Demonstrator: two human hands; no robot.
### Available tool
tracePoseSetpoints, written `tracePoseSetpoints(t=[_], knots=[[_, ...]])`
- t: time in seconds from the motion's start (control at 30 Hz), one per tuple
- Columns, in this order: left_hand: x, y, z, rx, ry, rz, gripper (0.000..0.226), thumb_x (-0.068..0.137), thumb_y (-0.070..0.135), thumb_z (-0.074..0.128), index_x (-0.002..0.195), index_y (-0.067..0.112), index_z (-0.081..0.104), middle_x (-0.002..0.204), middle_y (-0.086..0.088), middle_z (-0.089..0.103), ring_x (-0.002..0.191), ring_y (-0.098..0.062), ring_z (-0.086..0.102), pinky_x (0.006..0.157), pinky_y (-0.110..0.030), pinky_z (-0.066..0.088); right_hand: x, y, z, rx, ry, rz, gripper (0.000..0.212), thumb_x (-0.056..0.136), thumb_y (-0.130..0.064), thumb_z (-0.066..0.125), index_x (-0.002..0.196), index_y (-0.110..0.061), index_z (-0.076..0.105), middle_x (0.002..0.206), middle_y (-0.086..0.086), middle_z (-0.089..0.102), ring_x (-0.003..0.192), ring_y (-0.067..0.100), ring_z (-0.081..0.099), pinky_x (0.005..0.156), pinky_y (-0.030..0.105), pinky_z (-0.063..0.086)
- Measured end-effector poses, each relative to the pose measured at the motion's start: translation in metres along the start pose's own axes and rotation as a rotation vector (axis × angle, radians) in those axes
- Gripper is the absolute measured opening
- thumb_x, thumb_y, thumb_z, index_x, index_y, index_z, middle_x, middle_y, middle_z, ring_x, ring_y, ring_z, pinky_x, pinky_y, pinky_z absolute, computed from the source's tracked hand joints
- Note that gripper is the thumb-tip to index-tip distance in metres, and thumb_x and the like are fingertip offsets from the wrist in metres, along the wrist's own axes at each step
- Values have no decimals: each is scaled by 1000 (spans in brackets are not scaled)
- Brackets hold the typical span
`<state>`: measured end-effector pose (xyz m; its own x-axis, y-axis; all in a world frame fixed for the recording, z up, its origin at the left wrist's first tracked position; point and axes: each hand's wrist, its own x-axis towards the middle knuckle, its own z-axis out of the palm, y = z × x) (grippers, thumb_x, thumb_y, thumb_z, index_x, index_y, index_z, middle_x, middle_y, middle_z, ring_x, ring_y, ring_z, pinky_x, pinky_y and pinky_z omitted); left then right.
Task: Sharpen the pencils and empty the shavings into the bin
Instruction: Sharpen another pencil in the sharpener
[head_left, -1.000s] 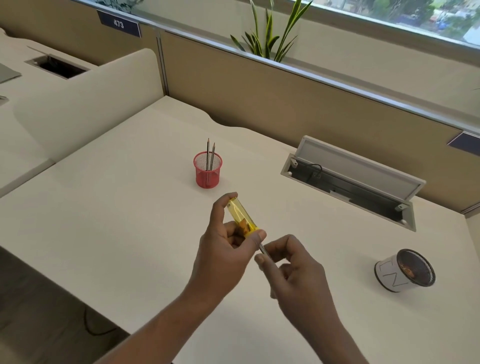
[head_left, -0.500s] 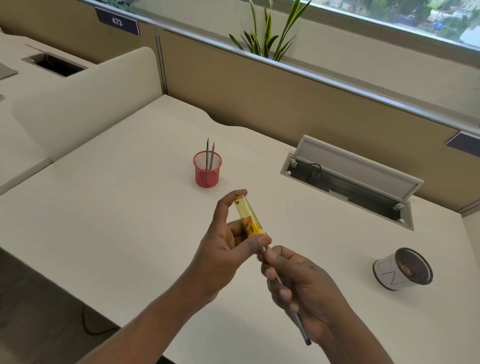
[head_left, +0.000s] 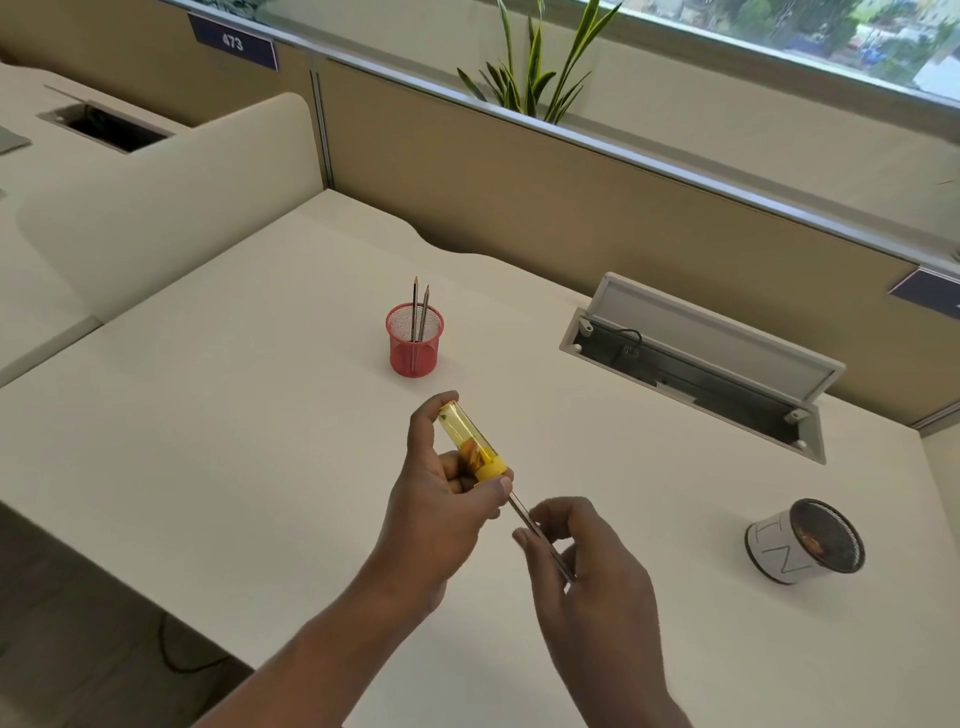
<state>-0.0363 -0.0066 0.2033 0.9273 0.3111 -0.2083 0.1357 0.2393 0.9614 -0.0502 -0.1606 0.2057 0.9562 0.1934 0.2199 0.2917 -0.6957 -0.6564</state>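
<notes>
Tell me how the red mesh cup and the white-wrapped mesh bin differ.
The red mesh cup stands upright; the white-wrapped mesh bin lies on its side, mouth facing the camera. The cup holds two pencils standing point up; the bin shows only brownish bits inside. The cup is bare red mesh; the bin's wall is covered in white. Both rest on the desk.

Pretty bright, soft daylight here, coming in from the window (head_left: 779, 36) along the top edge. Shadows on the desk (head_left: 208, 441) are faint and fuzzy, no harsh glare anywhere. The wide lens bends the straight lines near the edges. Outside the window looks washed out and blurry, and the whole frame seems a bit soft, maybe compression.
</notes>
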Motion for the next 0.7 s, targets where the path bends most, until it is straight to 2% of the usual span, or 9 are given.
tracePoseSetpoints(t=[0.07,0.17,0.2,0.27,0.33,0.43,0.5,0.57,0.7], knots=[[-2,-2,3,48,13,20,81,88,3,78,138,53,39,92,-2,79,90,-24,76,80,-32,63,-3,2,4,-92,95,-94,25,89,-24,79,94,-35,57,85,-22,65,72,2,61,50,16,47],[-4,-3,6,115,28,95,77,88,18,81,136,58,35,92,6,80,86,-20,77,81,-27,63,-1,7,5,-117,192,-208,33,87,-16,80,91,-30,50,85,-13,70,65,8,66,47,28,54],[-5,-3,6,125,33,122,76,89,21,81,136,58,34,92,7,80,85,-19,77,80,-26,62,-1,9,4,-108,190,-235,32,87,-15,80,90,-28,50,85,-12,71,65,9,67,48,27,54],[-3,-2,7,120,24,162,75,90,23,79,137,59,34,94,5,80,87,-20,77,81,-28,63,2,10,0,-27,115,-204,25,88,-15,79,86,-24,55,83,-16,72,63,4,64,52,15,49],[-1,0,5,66,-30,177,75,88,23,79,139,58,36,94,-1,79,90,-23,77,86,-33,63,11,9,-9,299,-30,41,24,91,-17,77,77,-24,59,77,-12,73,50,4,54,47,12,39],[4,5,0,-73,-180,156,78,83,29,81,143,54,37,98,-10,77,101,-32,76,89,-35,61,24,10,-26,1075,-413,598,23,89,-19,77,73,-16,60,74,8,64,38,7,34,36,17,25],[5,7,-1,-82,-231,149,80,81,30,82,144,53,38,99,-11,77,103,-33,75,91,-38,62,25,11,-29,1276,-516,753,18,89,-18,73,76,-13,62,75,10,60,37,6,32,33,16,21],[6,6,-1,-11,-184,158,79,82,27,82,143,54,38,94,-6,77,97,-30,76,92,-45,62,25,11,-27,1175,-499,704,18,89,-22,74,77,-13,63,76,9,64,38,9,37,33,18,24],[1,0,3,154,-29,176,74,83,33,79,140,54,36,87,-2,78,83,-27,76,84,-49,64,20,8,-18,424,-230,249,17,94,-32,72,80,-29,63,79,-6,75,45,12,54,43,25,43]])
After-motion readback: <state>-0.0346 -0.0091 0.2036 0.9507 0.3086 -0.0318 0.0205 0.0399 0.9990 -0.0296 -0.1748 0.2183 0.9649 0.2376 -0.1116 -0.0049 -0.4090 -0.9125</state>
